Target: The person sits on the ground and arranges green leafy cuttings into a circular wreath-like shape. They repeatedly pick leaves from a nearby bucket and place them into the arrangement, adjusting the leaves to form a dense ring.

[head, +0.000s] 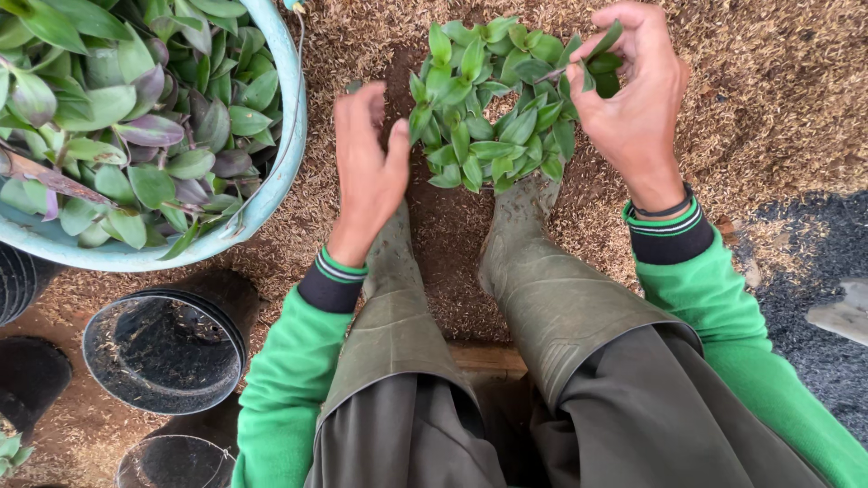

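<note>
Pinching a small leafy cutting [592, 56] between thumb and fingertips of my right hand [633, 99], up at the right edge of the cluster of green cuttings [493, 113]. That cluster sits in a ring on the husk-covered ground [768, 90], just past the toes of my rubber boots [533, 271]. My left hand [366, 172] is at the cluster's left edge, fingers loosely curled, holding nothing that I can see, thumb close to the outer leaves. Both sleeves green with dark striped cuffs; dark band on right wrist. To my left, a pale blue basin [280, 172] piled with green and purple leafy stems [136, 117]. Below it, stacked black plastic pots [167, 348] lying on the ground, one more at the bottom edge. Dark gravel patch [814, 298] to the right.
</note>
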